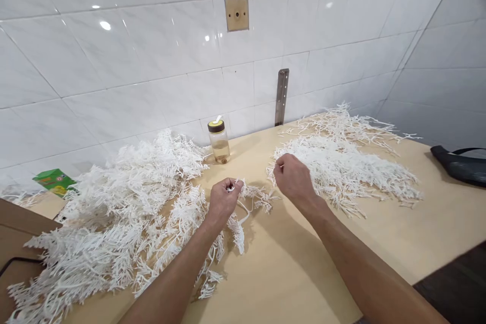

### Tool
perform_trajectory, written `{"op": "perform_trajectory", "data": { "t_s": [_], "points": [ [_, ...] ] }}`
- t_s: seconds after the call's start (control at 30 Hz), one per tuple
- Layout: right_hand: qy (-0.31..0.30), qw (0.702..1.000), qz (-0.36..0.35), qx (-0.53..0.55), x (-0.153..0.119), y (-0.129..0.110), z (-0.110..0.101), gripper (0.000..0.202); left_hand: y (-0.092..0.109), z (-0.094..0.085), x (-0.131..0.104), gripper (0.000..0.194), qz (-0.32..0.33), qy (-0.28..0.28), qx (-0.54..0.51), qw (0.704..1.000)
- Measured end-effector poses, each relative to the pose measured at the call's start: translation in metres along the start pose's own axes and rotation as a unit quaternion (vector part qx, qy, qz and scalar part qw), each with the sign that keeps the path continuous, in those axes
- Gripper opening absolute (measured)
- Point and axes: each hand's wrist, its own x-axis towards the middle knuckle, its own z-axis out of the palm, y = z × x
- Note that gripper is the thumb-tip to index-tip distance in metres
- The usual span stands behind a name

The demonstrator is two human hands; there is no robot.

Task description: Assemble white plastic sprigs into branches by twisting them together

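Observation:
My left hand (pixel 224 200) is closed in a pinch around the stem of a white branching plastic sprig (pixel 239 238). Twiggy ends of the sprig hang below and to the right of the fingers, over the table. At the near left edge of a flat pile of loose white branchlets (pixel 341 164), my right hand (pixel 292 176) has its fingers curled together. Whatever those fingers hold, if anything, is hidden. Left of my left hand spreads a taller, bushy heap of white sprigs (pixel 125 197).
A jar with a dark lid and yellowish liquid (pixel 220 146) stands by the tiled wall. A perforated metal strip (pixel 281 97) leans there too. A green box (pixel 56 182) and a brown carton (pixel 23 238) are at left. A black bag (pixel 461 164) lies at the table's (pixel 281 273) right.

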Motion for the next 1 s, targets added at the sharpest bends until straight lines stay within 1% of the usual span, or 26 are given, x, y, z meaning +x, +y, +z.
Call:
{"op": "perform_trajectory", "data": {
  "t_s": [0.07,0.13,0.2,0.23,0.27,0.3,0.33,0.37,0.4,0.43,0.47,0.5,0.57,0.63,0.67,0.73,0.8,0.87,0.93,1.0],
  "points": [
    [0.028,0.999,0.033,-0.006,0.006,0.016,-0.008,0.011,-0.003,0.000,0.001,0.034,-0.027,-0.009,-0.037,0.999],
    [0.041,0.998,0.051,-0.018,0.008,0.028,-0.014,0.013,-0.006,0.000,0.002,0.035,-0.043,-0.015,-0.058,0.997],
    [0.049,0.997,0.055,-0.020,0.008,0.030,-0.019,0.019,-0.007,0.001,0.002,0.036,-0.046,-0.016,-0.066,0.997],
    [0.046,0.997,0.055,-0.007,0.007,0.027,-0.020,0.021,-0.006,0.001,0.001,0.037,-0.043,-0.015,-0.066,0.997],
    [0.027,0.998,0.056,0.024,0.004,0.022,-0.020,0.022,-0.006,0.001,0.001,0.037,-0.040,-0.015,-0.066,0.997],
    [-0.012,0.996,0.060,0.071,0.001,0.014,-0.019,0.022,-0.005,0.001,0.001,0.037,-0.035,-0.014,-0.066,0.997],
    [-0.067,0.987,0.065,0.128,-0.003,0.005,-0.017,0.023,-0.005,0.001,0.001,0.036,-0.029,-0.012,-0.066,0.997],
    [-0.143,0.968,0.071,0.196,-0.008,-0.005,-0.015,0.025,-0.004,0.001,0.001,0.035,-0.020,-0.009,-0.064,0.998],
    [-0.212,0.941,0.074,0.253,-0.012,-0.015,-0.011,0.027,-0.004,0.002,0.000,0.034,-0.011,-0.004,-0.061,0.998],
    [-0.252,0.919,0.071,0.293,-0.017,-0.024,-0.008,0.027,-0.003,0.002,0.000,0.033,0.000,0.001,-0.056,0.998],
    [-0.276,0.903,0.068,0.323,-0.020,-0.032,-0.004,0.028,-0.003,0.002,0.000,0.031,0.009,0.007,-0.050,0.999],
    [-0.285,0.892,0.066,0.343,-0.024,-0.037,-0.001,0.027,-0.002,0.003,0.000,0.029,0.015,0.010,-0.043,0.999],
    [-0.282,0.885,0.067,0.364,-0.027,-0.043,0.003,0.025,-0.002,0.003,-0.001,0.026,0.018,0.012,-0.026,0.999],
    [-0.275,0.888,0.072,0.361,-0.028,-0.043,0.005,0.023,-0.002,0.004,-0.001,0.025,0.012,0.011,-0.012,1.000],
    [-0.271,0.894,0.071,0.349,-0.027,-0.043,0.005,0.022,-0.002,0.005,-0.001,0.026,0.008,0.010,-0.004,1.000],
    [-0.244,0.920,0.051,0.303,-0.028,-0.042,0.005,0.019,-0.003,0.005,-0.001,0.027,0.007,0.012,0.015,1.000],
    [-0.190,0.953,0.000,0.236,-0.029,-0.043,0.007,0.016,-0.003,0.005,-0.002,0.027,0.022,0.017,0.045,0.999],
    [-0.137,0.974,-0.070,0.164,-0.033,-0.046,0.011,0.015,-0.002,0.005,-0.002,0.026,0.034,0.021,0.078,0.996],
    [-0.112,0.981,-0.120,0.103,-0.036,-0.050,0.015,0.016,0.000,0.006,-0.002,0.023,0.031,0.025,0.097,0.994],
    [-0.105,0.983,-0.136,0.063,-0.038,-0.053,0.018,0.016,0.002,0.006,-0.002,0.021,0.022,0.030,0.096,0.995]
  ]
}}
